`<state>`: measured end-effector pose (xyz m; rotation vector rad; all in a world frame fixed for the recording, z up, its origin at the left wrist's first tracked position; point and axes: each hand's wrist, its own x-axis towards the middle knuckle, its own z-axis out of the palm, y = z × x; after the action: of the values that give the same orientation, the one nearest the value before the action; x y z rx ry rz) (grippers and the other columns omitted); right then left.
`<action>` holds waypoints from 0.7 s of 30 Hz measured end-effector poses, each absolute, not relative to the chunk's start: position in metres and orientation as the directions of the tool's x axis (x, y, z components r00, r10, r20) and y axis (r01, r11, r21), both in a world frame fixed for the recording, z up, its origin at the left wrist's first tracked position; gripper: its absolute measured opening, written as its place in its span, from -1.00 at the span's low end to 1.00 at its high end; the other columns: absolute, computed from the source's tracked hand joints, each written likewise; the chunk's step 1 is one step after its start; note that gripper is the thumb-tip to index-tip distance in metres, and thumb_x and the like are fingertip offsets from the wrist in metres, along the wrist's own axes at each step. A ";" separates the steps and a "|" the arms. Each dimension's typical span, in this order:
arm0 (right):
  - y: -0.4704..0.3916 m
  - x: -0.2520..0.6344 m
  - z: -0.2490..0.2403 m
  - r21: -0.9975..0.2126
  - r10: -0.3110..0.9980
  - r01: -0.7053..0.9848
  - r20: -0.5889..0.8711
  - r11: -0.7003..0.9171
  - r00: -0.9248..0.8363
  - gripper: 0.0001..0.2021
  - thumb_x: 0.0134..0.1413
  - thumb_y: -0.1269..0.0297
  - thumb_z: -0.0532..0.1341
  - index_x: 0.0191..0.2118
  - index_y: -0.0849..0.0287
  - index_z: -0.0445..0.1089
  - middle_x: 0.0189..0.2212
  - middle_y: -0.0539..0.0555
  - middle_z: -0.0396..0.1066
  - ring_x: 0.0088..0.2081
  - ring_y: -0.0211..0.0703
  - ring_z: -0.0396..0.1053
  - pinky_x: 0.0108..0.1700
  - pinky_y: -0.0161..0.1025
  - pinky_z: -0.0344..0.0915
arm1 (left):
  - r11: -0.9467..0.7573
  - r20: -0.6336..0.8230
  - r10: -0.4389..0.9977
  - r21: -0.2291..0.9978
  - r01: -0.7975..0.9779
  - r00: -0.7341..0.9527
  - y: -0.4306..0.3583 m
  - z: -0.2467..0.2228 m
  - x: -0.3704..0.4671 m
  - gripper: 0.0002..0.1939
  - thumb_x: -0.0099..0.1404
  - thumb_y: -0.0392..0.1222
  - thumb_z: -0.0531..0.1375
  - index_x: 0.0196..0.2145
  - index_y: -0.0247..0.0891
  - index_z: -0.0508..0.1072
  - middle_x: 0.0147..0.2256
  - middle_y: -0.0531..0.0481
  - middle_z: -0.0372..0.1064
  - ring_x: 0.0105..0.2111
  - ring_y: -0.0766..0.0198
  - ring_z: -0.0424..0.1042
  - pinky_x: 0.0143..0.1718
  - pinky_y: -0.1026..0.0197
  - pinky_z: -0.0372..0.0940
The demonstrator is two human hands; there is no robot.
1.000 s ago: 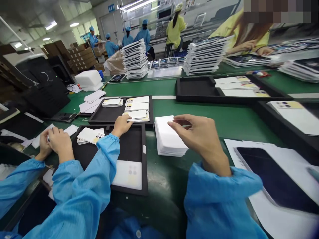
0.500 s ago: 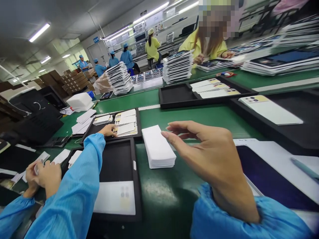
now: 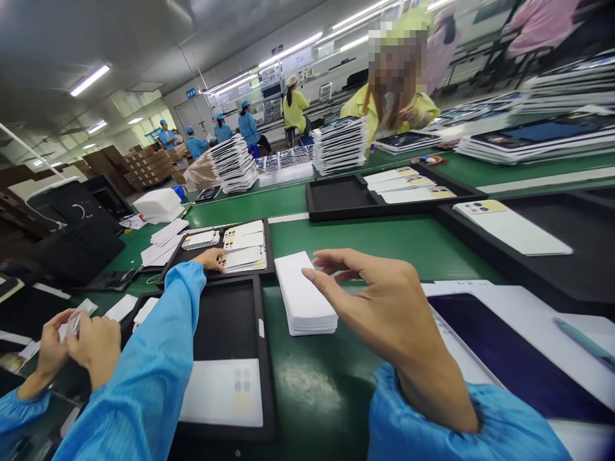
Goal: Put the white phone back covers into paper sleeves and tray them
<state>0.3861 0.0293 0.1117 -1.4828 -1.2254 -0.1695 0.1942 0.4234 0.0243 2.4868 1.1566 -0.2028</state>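
Note:
My left hand [image 3: 210, 259] reaches into a black tray [image 3: 267, 253]. Its fingers are closed at the left edge of a white phone-back-shaped card [image 3: 244, 257], one of several stacked there with camera holes and yellowish patches. My right hand [image 3: 379, 301] is open, thumb and fingers apart, at the right side of a neat stack of blank white cards [image 3: 302, 291] on the green table [image 3: 312, 390]. Its thumb tip overlaps the stack's edge in view; contact cannot be made out. Below my left forearm, a nearer black tray [image 3: 225, 320] holds a whitish phone-back-shaped sheet [image 3: 221, 394].
At far left, a co-worker's two hands [image 3: 79, 346] handle a small clear item. More black trays [image 3: 336, 198] [image 3: 538, 275] stand behind and right. A dark tablet-like panel [image 3: 509, 346] and a pen [image 3: 583, 339] lie on papers at right. Tall stacks [image 3: 340, 146] line the back.
The view has tilted slightly. My right hand has shifted a little left, closer over the white stack. My left hand stays at the cards in the tray. The person opposite has raised a hand.

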 end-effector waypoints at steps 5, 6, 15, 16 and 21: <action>0.030 0.386 0.112 -0.645 0.583 0.739 0.682 0.195 0.441 -0.88 0.07 0.26 0.28 -0.33 0.19 0.51 -0.45 0.03 0.53 -0.53 -0.21 0.42 -0.52 -0.30 0.27 | -0.567 -0.262 0.726 0.294 0.769 0.635 0.421 0.024 0.192 -0.06 -0.32 -0.10 0.47 0.09 -0.30 0.37 0.00 -0.16 0.43 0.01 0.00 0.40 0.04 0.13 0.25; 0.030 0.386 0.112 -0.645 0.582 0.739 0.682 0.194 0.443 -0.88 0.07 0.26 0.28 -0.33 0.19 0.51 -0.44 0.03 0.53 -0.53 -0.21 0.42 -0.52 -0.30 0.27 | -0.563 -0.255 0.731 0.299 0.770 0.633 0.420 0.024 0.192 -0.06 -0.33 -0.09 0.47 0.08 -0.29 0.38 -0.04 -0.14 0.44 -0.02 0.00 0.41 0.02 0.13 0.26; 0.027 0.386 0.113 -0.668 0.596 0.722 0.659 0.183 0.459 -0.86 0.06 0.23 0.27 -0.34 0.18 0.51 -0.44 0.04 0.54 -0.53 -0.20 0.43 -0.46 -0.27 0.31 | -0.503 -0.123 0.781 0.459 0.733 0.613 0.398 0.051 0.188 -0.15 -0.45 -0.10 0.48 -0.08 -0.34 0.50 -0.14 -0.13 0.42 -0.02 -0.13 0.34 0.05 0.03 0.22; 0.028 0.387 0.114 -0.676 0.599 0.713 0.653 0.184 0.464 -0.86 0.06 0.22 0.27 -0.35 0.18 0.51 -0.46 0.04 0.53 -0.53 -0.19 0.43 -0.46 -0.27 0.31 | -0.496 -0.104 0.780 0.497 0.712 0.616 0.394 0.055 0.187 -0.18 -0.45 -0.11 0.48 -0.11 -0.36 0.51 -0.14 -0.13 0.43 -0.01 -0.14 0.33 0.06 0.01 0.21; 0.036 0.394 0.111 -0.740 0.636 0.644 0.594 0.194 0.492 -0.83 0.00 0.19 0.27 -0.37 0.19 0.51 -0.50 0.05 0.51 -0.51 -0.17 0.43 -0.43 -0.26 0.33 | -0.445 -0.007 0.744 0.740 0.504 0.668 0.353 0.067 0.192 -0.14 -0.24 0.05 0.42 0.03 -0.39 0.41 -0.09 -0.18 0.42 -0.01 -0.03 0.37 0.02 0.01 0.28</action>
<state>0.3937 0.0364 0.1108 -1.4807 -1.1749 -0.0077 0.1918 0.3530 0.0671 2.1398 0.9586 0.4150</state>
